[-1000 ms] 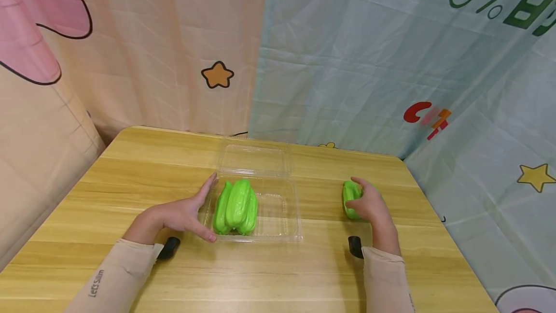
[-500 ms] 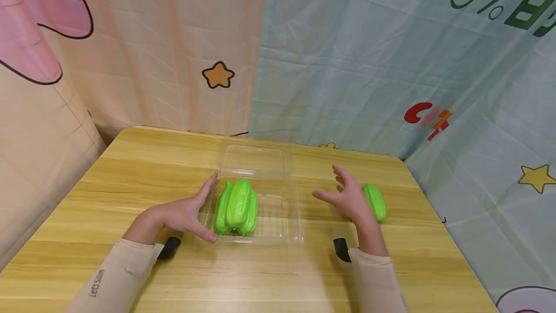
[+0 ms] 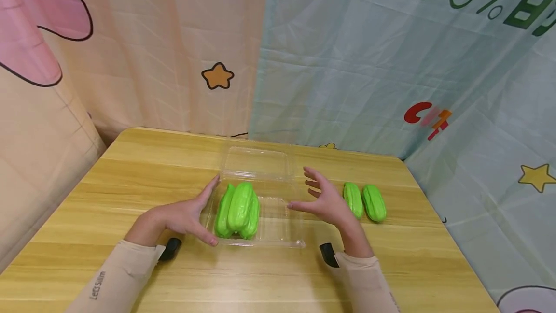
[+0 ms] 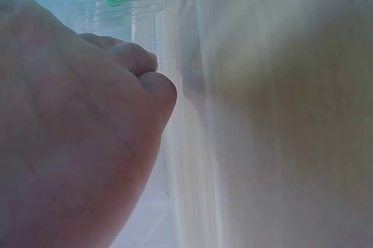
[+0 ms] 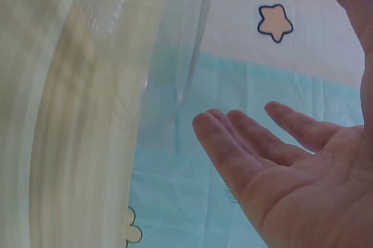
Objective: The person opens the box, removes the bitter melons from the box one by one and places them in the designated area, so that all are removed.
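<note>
A clear plastic clamshell box (image 3: 278, 221) stands on the table with its lid folded back flat. Several bright green, ridged, oblong toy vegetables (image 3: 240, 209) fill its left half, one lying on top of others. My left hand (image 3: 180, 216) spans the box's left side, thumb at the near corner and fingers at the far one. In the left wrist view the hand (image 4: 76, 125) is seen from close, beside the box wall. My right hand (image 3: 326, 202) is spread and holds nothing, its thumb overlapping the box's right wall. The right wrist view shows its straight fingers (image 5: 227, 154).
Two more green ridged vegetables (image 3: 353, 200) lie side by side on the table, right of the right hand. The wooden table (image 3: 269, 284) ends at the back against printed curtains (image 3: 330, 62).
My right hand has let go of a green vegetable at the right, leaving it beside another, and has moved left to the box. The left hand has stayed; the box has shifted very slightly.
</note>
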A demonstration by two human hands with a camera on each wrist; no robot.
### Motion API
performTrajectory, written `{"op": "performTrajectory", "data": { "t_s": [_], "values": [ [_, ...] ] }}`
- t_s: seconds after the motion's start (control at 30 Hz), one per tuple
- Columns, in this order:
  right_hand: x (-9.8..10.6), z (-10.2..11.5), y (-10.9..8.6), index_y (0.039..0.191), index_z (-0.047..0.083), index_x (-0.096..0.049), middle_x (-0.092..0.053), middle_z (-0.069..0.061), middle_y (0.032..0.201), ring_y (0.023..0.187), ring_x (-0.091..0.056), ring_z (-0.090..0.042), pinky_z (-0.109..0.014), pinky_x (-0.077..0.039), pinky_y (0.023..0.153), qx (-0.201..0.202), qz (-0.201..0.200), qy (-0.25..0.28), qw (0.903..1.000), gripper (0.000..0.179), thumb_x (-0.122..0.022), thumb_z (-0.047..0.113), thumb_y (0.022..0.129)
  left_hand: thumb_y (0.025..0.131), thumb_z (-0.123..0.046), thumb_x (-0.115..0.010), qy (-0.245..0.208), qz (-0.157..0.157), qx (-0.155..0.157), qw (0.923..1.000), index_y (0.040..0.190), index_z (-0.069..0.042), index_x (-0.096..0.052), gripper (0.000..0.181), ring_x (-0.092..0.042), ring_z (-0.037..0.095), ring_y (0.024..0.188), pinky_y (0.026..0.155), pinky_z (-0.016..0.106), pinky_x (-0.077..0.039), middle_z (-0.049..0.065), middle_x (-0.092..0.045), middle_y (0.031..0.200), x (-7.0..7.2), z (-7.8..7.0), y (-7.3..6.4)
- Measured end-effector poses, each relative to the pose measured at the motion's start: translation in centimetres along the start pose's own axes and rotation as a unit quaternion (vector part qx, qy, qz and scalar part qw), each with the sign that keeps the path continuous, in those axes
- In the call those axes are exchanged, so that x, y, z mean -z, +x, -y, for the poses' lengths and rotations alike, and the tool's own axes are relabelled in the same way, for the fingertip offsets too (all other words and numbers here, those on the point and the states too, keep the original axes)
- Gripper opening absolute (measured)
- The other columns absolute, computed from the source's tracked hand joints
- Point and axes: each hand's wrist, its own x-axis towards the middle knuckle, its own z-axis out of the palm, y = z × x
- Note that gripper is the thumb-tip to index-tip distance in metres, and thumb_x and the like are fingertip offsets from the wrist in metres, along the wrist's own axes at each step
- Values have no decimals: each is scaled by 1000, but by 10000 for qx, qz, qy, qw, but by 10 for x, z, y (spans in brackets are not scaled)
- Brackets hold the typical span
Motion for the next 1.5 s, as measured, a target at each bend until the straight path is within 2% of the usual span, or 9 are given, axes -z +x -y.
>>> {"op": "performTrajectory", "data": {
  "t_s": [0.17,0.37,0.53,0.77,0.97,1.13,1.33,1.5],
  "values": [
    [-18,6,2,157,18,-34,-37,-8,157,139,-42,-36,-53,-40,107,55,265,14,9996,106,-94,31,71,69,-32,-95,53,-5,31,10000,155,-10,28,151,8,52,146,112,70,-6,28,20,161,-2,-2,-1],
    [-40,11,3,157,14,-33,-38,-15,156,138,-43,-36,-49,-40,109,320,720,-49,9969,105,-93,31,73,69,-33,-95,71,-1,58,10000,154,-10,28,152,8,52,145,112,70,-6,28,20,161,-4,-3,-1],
    [-56,14,4,156,10,-33,-39,-17,155,139,-42,-38,-45,-39,110,574,896,-124,9942,104,-93,29,73,69,-34,-95,151,6,51,9999,154,-10,29,152,7,53,145,112,69,-7,30,20,160,-4,-3,0],
    [-79,19,3,156,6,-34,-37,-14,157,139,-42,-32,-42,-39,109,750,833,-226,9934,108,-95,33,70,69,-32,-95,175,-13,29,9998,154,-9,28,151,7,52,145,113,69,-7,29,21,160,-4,-3,3],
    [-92,20,2,155,7,-37,-43,-9,154,139,-41,-25,-45,-39,110,970,617,-346,9928,106,-94,36,70,70,-32,-94,181,1,26,9998,154,-8,28,151,6,52,146,113,68,-6,29,21,160,-4,-4,4],
    [-99,19,3,156,13,-37,-46,-2,152,135,-46,-20,-48,-41,108,1061,599,-624,9906,106,-93,43,70,70,-32,-94,195,22,52,9998,154,-8,28,150,6,51,146,113,68,-7,28,22,160,-4,-4,4],
    [-105,21,3,160,15,-29,-47,-3,150,130,-49,-18,-44,-41,108,1047,699,-681,9897,111,-91,45,73,72,-32,-93,108,65,73,9999,154,-10,29,149,7,51,146,112,69,-7,27,23,160,-4,-5,4],
    [-107,21,2,159,17,-31,-48,-4,149,127,-51,-18,-42,-42,107,1015,657,-762,9897,107,-90,46,74,71,-32,-93,89,52,48,9999,154,-10,29,150,7,51,146,112,70,-7,27,22,161,-5,-5,3]
  ]
}}
